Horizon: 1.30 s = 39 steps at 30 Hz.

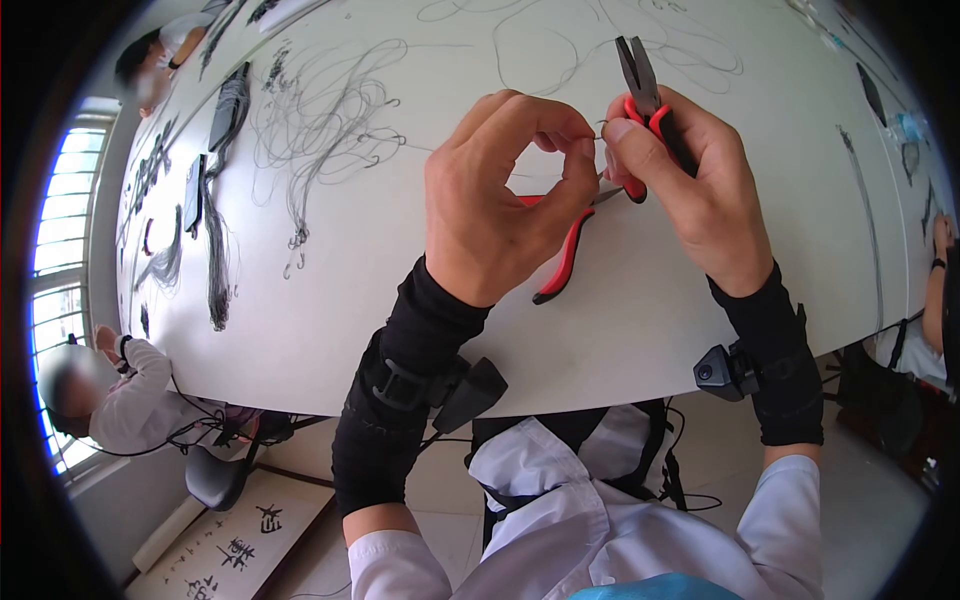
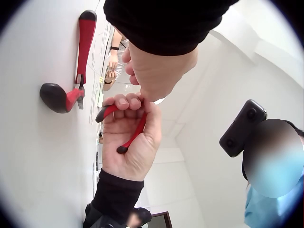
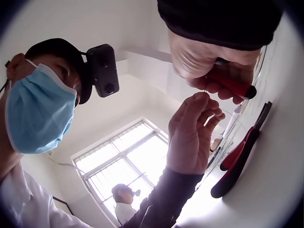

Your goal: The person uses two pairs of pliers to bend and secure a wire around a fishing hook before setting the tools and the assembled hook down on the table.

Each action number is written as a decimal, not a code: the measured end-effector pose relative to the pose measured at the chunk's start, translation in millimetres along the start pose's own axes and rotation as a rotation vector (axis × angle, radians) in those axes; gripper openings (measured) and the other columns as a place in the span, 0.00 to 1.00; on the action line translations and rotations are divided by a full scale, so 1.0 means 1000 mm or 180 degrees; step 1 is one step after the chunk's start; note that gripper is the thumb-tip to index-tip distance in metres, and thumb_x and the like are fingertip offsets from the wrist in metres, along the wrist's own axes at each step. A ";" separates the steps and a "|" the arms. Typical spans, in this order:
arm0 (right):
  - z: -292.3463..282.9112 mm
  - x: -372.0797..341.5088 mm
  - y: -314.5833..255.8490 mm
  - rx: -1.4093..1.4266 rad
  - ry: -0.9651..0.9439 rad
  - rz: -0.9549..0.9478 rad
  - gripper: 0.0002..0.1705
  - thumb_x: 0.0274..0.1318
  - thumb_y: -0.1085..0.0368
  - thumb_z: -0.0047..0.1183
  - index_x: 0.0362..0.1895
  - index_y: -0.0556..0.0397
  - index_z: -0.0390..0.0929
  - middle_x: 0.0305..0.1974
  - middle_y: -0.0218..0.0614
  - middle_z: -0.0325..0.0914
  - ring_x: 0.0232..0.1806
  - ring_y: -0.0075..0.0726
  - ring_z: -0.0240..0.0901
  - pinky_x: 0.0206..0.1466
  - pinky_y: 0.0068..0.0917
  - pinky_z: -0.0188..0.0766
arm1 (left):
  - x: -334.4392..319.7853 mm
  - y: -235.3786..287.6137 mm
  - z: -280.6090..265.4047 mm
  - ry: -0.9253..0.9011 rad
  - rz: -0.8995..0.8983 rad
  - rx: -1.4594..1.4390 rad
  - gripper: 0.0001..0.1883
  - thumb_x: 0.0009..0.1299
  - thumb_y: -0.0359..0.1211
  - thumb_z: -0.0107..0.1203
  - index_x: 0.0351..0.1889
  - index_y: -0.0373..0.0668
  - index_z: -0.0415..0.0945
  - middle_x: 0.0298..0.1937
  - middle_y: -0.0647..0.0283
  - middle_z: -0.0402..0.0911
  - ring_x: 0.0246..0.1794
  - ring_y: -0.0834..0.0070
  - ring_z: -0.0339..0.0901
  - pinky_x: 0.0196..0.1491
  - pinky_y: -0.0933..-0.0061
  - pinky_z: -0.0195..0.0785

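Observation:
My right hand holds needle-nose pliers with red and black handles, jaws pointing up and away. Its thumb and forefinger also pinch a tiny dark fish hook next to the left fingertips. Thumb and forefinger of my left hand meet in a pinch on a fine fishing line, which trails off from the fingertips in the right wrist view. Beneath the hands, a second pair of red and black pliers lies on the white table, partly hidden by the left hand.
Left of the hands spreads a loose tangle of line with several hooks. Dark bundles of line and a phone-like black slab lie farther left. More loose line curls at the back. Other people sit around the table.

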State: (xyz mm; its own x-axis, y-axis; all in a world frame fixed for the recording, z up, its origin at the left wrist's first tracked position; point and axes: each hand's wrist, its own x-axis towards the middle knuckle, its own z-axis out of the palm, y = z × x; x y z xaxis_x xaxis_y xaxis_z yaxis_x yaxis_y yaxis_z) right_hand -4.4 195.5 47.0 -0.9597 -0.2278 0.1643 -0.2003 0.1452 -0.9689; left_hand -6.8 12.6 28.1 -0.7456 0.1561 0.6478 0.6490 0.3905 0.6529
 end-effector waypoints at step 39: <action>-0.164 -0.044 -0.018 0.0532 0.1746 -0.0547 0.11 0.70 0.64 0.48 0.44 0.61 0.71 0.34 0.33 0.70 0.37 0.33 0.71 0.55 0.38 0.74 | 0.005 -0.017 -0.021 0.0303 -0.0082 0.0735 0.06 0.65 0.22 0.61 0.37 0.38 0.77 0.36 0.61 0.80 0.37 0.68 0.78 0.44 0.70 0.72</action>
State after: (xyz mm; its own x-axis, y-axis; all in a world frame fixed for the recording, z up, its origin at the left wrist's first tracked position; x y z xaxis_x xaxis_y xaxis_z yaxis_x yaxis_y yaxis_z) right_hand 9.1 361.3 87.5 -0.8868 0.3021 0.3496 -0.3707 -0.0133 -0.9287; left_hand -18.6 -12.0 28.0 -0.7368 0.0614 0.6733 0.5700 0.5920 0.5698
